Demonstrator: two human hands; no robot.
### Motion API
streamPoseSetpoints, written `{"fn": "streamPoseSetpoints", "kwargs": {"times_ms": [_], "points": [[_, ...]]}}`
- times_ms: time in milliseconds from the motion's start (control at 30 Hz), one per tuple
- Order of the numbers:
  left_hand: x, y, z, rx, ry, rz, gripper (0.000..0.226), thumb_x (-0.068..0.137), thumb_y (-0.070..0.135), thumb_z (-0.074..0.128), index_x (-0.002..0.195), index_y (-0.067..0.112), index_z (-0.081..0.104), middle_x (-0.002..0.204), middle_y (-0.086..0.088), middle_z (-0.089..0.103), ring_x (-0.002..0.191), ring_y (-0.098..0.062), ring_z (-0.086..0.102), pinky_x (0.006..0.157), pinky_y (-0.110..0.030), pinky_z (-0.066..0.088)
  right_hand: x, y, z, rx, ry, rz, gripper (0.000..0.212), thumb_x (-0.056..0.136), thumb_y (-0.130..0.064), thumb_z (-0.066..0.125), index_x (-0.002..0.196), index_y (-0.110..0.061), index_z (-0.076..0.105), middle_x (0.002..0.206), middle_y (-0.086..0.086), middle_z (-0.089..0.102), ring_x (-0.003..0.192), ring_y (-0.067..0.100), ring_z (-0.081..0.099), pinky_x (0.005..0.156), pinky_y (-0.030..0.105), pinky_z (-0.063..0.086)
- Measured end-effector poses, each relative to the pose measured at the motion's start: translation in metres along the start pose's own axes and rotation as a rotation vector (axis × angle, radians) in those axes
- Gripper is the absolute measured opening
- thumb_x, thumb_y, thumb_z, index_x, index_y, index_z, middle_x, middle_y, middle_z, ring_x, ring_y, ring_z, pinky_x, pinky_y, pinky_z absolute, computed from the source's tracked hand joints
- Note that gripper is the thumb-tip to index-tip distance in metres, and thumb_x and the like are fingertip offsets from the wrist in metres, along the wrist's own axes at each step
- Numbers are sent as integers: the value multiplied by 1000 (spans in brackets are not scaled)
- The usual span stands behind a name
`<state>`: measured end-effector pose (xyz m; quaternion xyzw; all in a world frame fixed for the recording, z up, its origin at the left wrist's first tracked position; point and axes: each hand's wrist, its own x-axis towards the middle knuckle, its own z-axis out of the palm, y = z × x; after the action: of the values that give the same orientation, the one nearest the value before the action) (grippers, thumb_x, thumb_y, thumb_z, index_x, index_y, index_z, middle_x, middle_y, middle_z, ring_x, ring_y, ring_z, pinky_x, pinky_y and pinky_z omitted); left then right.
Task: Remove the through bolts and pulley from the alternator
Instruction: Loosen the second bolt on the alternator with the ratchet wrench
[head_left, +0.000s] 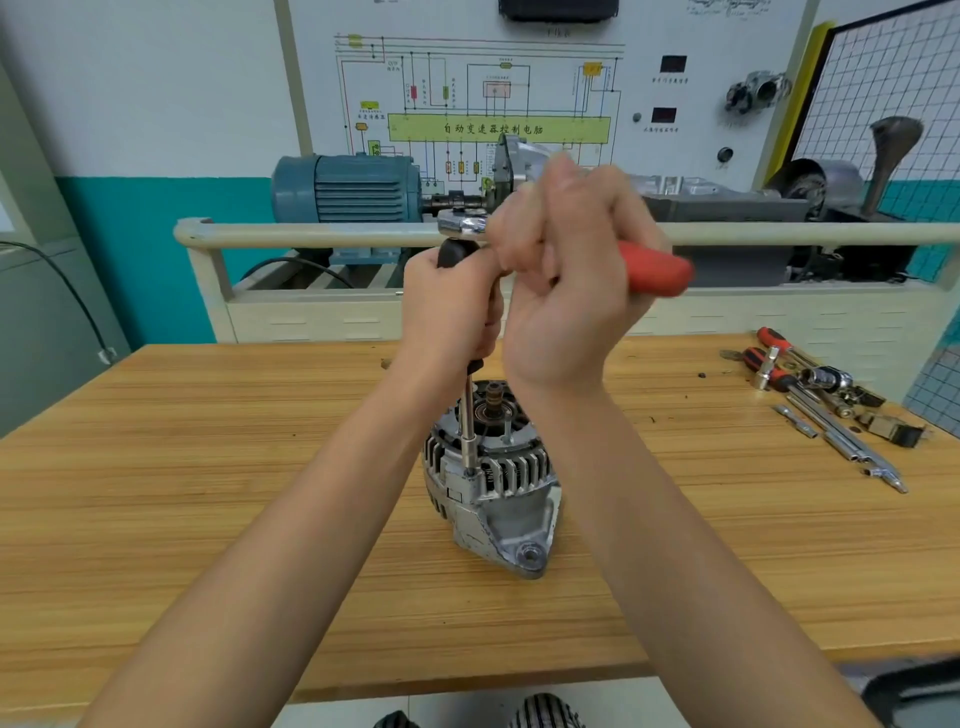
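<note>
Standing on end at the centre of the frame, the alternator (491, 478) is seen on the wooden counter (208, 493), with its finned housing and bare shaft end facing up and its mounting ear toward the lower edge. A long nut driver (470, 421) is held upright over it; the steel shaft runs down to a socket tip that is seated on a bolt head at the left side of the housing rim. The black handle of the driver is gripped by the left hand (449, 306), whose fingers are curled around it just above the alternator. Higher up, in the middle of the frame, a wrench (652, 267) with a red handle is gripped by the right hand (566, 291), fingers wrapped tightly round it; its metal head (462, 223) is seen at the top of the driver handle, the red grip pointing toward the right. The two hands are touching one another.

At the right edge of the counter a scatter of loose tools (826, 400) is laid out: red-handled drivers, sockets and extension bars. Behind the counter, a blue electric motor (345, 189) is mounted on a training stand, and a wiring diagram board (483, 93) fills the upper centre.
</note>
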<state>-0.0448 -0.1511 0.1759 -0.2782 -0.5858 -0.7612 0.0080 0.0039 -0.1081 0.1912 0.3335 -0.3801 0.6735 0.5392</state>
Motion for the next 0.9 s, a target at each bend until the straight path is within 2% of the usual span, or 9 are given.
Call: {"fn": "streamPoseSetpoints", "kwargs": {"times_ms": [67, 133, 200, 300, 400, 533, 633, 767, 900], "points": [[-2, -2, 4, 117, 57, 96, 39, 92, -2, 46, 60, 16, 33, 38, 15, 30, 36, -4, 29, 36, -12, 22, -8, 0, 8, -116, -51, -135, 26, 80, -8, 51, 63, -26, 45, 57, -8, 43, 47, 10, 33, 50, 30, 25], [-3, -2, 4, 110, 72, 87, 40, 92, -3, 46, 60, 17, 31, 37, 16, 29, 35, -4, 28, 36, -12, 21, -7, 0, 8, -102, -47, -125, 28, 79, -8, 51, 59, -26, 45, 54, -9, 42, 47, 10, 32, 51, 29, 25], [-1, -1, 0, -5, 38, 7, 41, 87, -3, 50, 57, 17, 32, 38, 12, 29, 35, -5, 23, 36, -16, 20, 0, 0, 2, 3, -14, -13, 39, 79, -6, 53, 46, -24, 45, 43, -8, 37, 41, 9, 30, 51, 29, 23], [1, 1, -9, -107, -130, -58, 40, 84, -1, 53, 52, 17, 36, 39, 5, 28, 34, -11, 20, 37, -16, 19, 20, -1, -13, 283, -11, 274, 54, 89, -5, 38, 37, -21, 40, 34, -7, 29, 34, 8, 20, 45, 25, 21], [4, 2, -18, -162, -344, -86, 37, 80, 8, 56, 47, 19, 43, 40, 3, 32, 33, -12, 25, 38, -18, 22, 35, 4, -31, 604, 171, 565, 52, 86, -12, 39, 34, -16, 34, 31, -4, 24, 34, 11, 11, 40, 22, 20], [5, 2, -16, -205, -542, -193, 34, 78, 15, 52, 47, 18, 39, 36, 5, 29, 28, -7, 22, 33, -15, 19, 38, 6, -38, 790, 310, 639, 48, 83, -14, 41, 36, -14, 33, 31, -2, 24, 34, 11, 10, 40, 20, 17], [6, 2, -15, -203, -456, -206, 44, 85, 11, 51, 44, 18, 36, 35, 6, 24, 28, -6, 18, 33, -13, 16, 31, 0, -34, 630, 226, 544, 52, 89, -12, 38, 36, -17, 34, 33, -4, 24, 32, 12, 15, 40, 23, 21], [0, 3, -3, -105, -109, -135, 47, 88, 2, 51, 47, 18, 35, 36, 6, 26, 30, -8, 18, 35, -13, 16, 13, -2, -11, 277, 41, 229, 49, 88, -2, 40, 41, -18, 38, 36, -5, 30, 36, 10, 21, 46, 27, 22], [-5, 3, 8, 100, 130, -39, 33, 92, 14, 54, 61, 19, 46, 49, 9, 50, 43, -4, 46, 42, -17, 40, -7, -1, 8, -104, -2, -107, 30, 80, -6, 52, 60, -27, 45, 53, -8, 42, 46, 11, 33, 50, 30, 26]]}}
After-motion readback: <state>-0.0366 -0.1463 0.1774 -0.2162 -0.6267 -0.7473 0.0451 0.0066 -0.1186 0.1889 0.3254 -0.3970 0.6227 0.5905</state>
